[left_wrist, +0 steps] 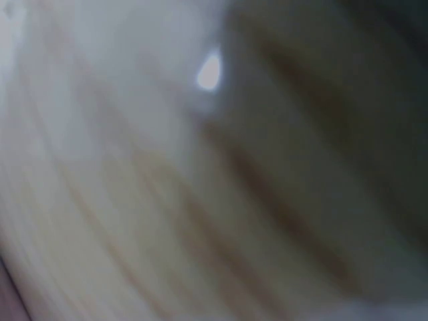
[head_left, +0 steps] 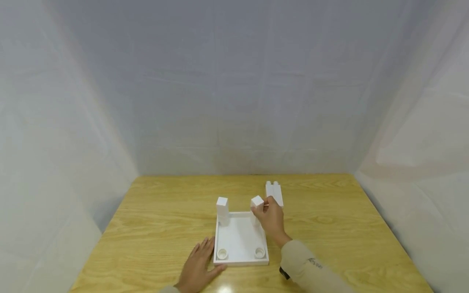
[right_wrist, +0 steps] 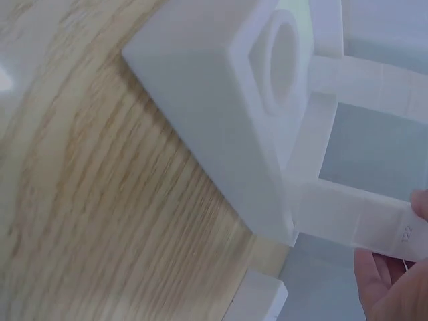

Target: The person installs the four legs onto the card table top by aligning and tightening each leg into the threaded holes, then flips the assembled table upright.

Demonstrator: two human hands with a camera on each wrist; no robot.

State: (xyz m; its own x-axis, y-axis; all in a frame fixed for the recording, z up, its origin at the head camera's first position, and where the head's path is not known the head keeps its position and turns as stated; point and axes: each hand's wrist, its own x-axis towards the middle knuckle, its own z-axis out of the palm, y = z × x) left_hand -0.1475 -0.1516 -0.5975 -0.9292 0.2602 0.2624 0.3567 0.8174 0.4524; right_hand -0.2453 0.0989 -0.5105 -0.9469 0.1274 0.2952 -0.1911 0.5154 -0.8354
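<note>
Tray (head_left: 239,238) on table (head_left: 154,219), just right of left hand (head_left: 198,266) fingers. Two posts stand in tray's far corners: left post (head_left: 222,210); right post (head_left: 257,202) between right hand (head_left: 272,219) fingertips. Block (head_left: 275,192) just behind them.

A wooden table (head_left: 154,228) with a light, streaked grain is filling the lower part of the head view, running back to white fabric walls. A white square base (head_left: 239,238) is lying flat near the table's centre, its open side facing up. At about 1 o'clock from the base, a pair of white posts (head_left: 274,192) is lying side by side on the wood. At about 8 o'clock, the left hand (head_left: 198,266) is resting flat on the tabletop, touching the base's edge.
</note>
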